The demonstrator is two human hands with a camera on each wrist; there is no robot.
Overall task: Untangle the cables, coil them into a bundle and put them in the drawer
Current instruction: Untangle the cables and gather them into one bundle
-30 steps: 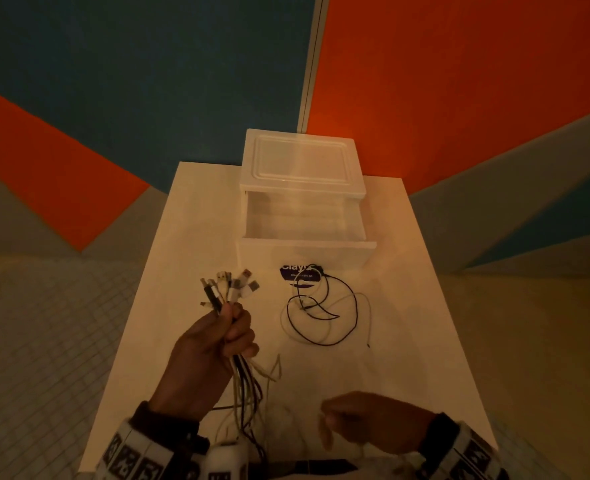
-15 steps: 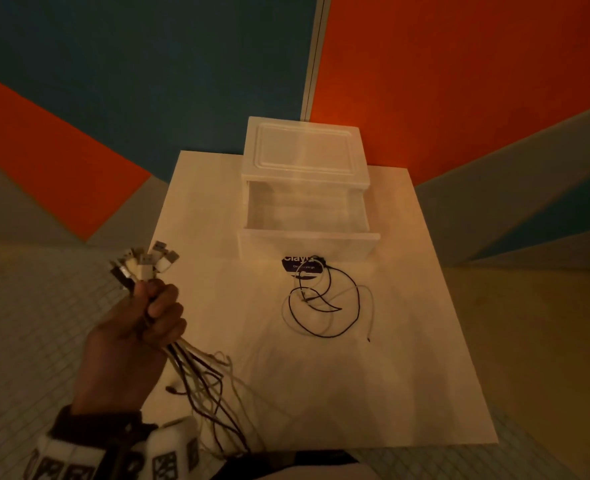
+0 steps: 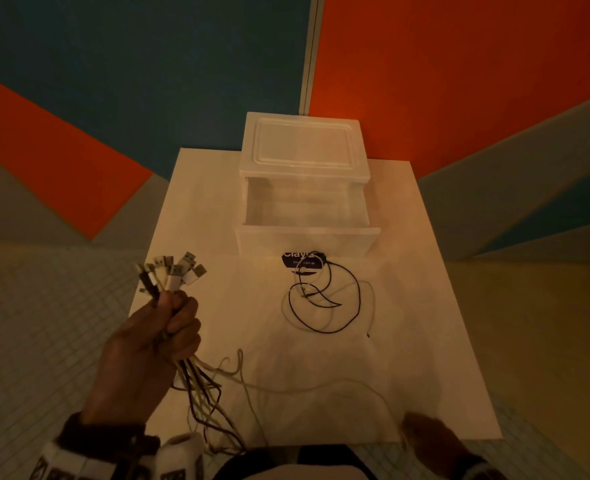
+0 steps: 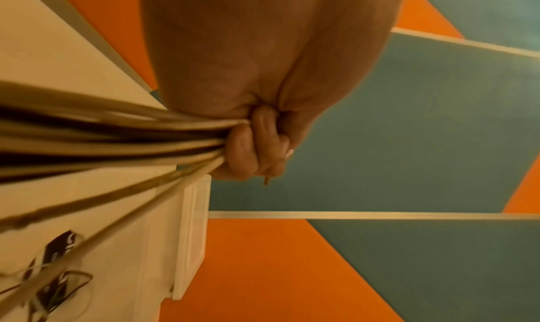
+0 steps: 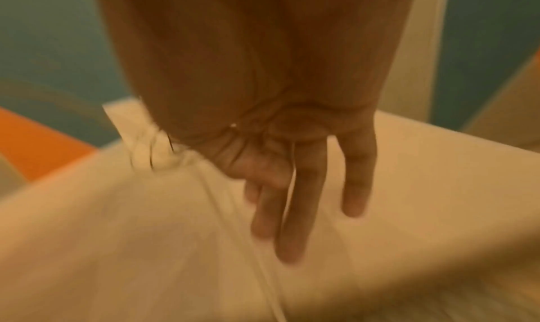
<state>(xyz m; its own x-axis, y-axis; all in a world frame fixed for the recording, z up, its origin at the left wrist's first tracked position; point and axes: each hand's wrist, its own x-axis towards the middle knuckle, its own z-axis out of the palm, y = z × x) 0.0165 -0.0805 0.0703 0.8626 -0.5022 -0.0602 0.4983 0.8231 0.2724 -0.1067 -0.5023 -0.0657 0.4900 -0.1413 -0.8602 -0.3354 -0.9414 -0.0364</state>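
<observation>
My left hand [image 3: 162, 327] grips a bunch of black and white cables [image 3: 196, 386] in a fist just below their plugs [image 3: 175, 271], which fan upward over the table's left edge. In the left wrist view the curled fingers [image 4: 257, 151] wrap the strands [image 4: 116, 142]. One white cable [image 3: 321, 382] runs from the bunch across the table to my right hand [image 3: 428, 431], blurred at the near right corner. Its fingers [image 5: 304, 200] are straight, and the thin cable [image 5: 292, 165] passes between them. The white drawer unit [image 3: 304, 150] stands at the back with its drawer [image 3: 307, 237] pulled out.
A loose black cable [image 3: 324, 299] lies looped on the white table [image 3: 217, 202] just before the drawer front, partly over a dark label [image 3: 295, 263]. Tiled floor lies on both sides of the table. Orange and blue walls rise behind it.
My left hand has swung back right from beyond the table's left edge, still holding the bunch. My right hand has come back into view at the near right, with a white cable stretched to it.
</observation>
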